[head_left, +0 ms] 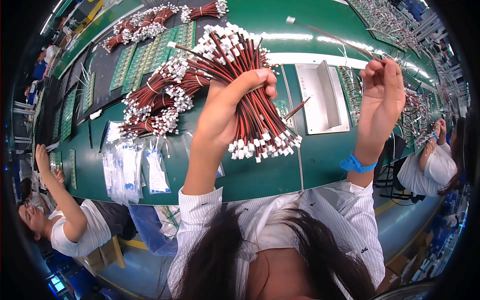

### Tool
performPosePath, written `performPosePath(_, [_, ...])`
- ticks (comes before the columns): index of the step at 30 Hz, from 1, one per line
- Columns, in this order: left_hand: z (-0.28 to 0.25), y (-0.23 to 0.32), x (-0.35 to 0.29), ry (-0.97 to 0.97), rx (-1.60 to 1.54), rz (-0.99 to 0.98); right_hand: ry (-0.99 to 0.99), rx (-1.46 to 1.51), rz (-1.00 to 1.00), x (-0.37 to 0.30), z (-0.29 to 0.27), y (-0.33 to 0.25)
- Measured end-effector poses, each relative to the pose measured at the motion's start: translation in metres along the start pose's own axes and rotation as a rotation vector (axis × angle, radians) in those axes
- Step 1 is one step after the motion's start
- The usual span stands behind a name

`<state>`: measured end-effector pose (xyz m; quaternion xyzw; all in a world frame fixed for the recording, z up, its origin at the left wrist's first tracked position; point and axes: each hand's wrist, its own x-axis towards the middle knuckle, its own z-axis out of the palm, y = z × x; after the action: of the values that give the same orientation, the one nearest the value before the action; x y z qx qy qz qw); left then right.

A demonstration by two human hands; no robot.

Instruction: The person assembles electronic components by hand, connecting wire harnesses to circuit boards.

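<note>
My left hand is closed round the middle of a thick bundle of red and black wires. White plug connectors fan out at both ends of this bundle, and a few wires stick out sideways. Up and to the right, my right hand pinches the end of one single wire. It stretches away to the upper left, slightly blurred, with a white connector at its far tip. A blue band circles my right wrist. The bundle and the single wire are held above the green table, apart from each other.
Tied wire bundles lie left of my left hand, beside clear plastic bags. Green circuit boards rest behind them. A metal plate with an upright fin stands between my hands. Wired boards fill the right. Co-workers sit at both sides.
</note>
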<state>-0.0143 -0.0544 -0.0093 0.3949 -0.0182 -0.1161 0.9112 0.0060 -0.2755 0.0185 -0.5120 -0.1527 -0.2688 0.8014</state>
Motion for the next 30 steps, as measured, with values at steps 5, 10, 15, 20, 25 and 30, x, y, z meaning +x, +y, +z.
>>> performPosePath(5, [0.002,0.0,-0.001,0.028,0.075,0.079,-0.186,-0.023,0.166,-0.003,-0.009,0.0])
performPosePath(10, [0.005,0.0,-0.003,0.04,0.135,0.056,-0.184,-0.061,0.19,-0.001,-0.005,-0.001])
performPosePath(15, [0.006,-0.002,-0.006,-0.018,0.223,0.078,-0.19,-0.053,0.204,0.002,-0.005,0.001])
performPosePath(20, [0.008,-0.003,-0.004,0.032,0.14,0.083,-0.235,-0.017,0.216,0.003,-0.006,-0.002])
performPosePath(25, [0.004,-0.005,0.0,0.033,0.086,0.053,-0.283,-0.013,0.204,0.002,-0.007,-0.002])
performPosePath(30, [0.009,-0.005,-0.003,0.004,0.204,0.103,-0.308,0.088,0.312,-0.003,-0.004,0.004])
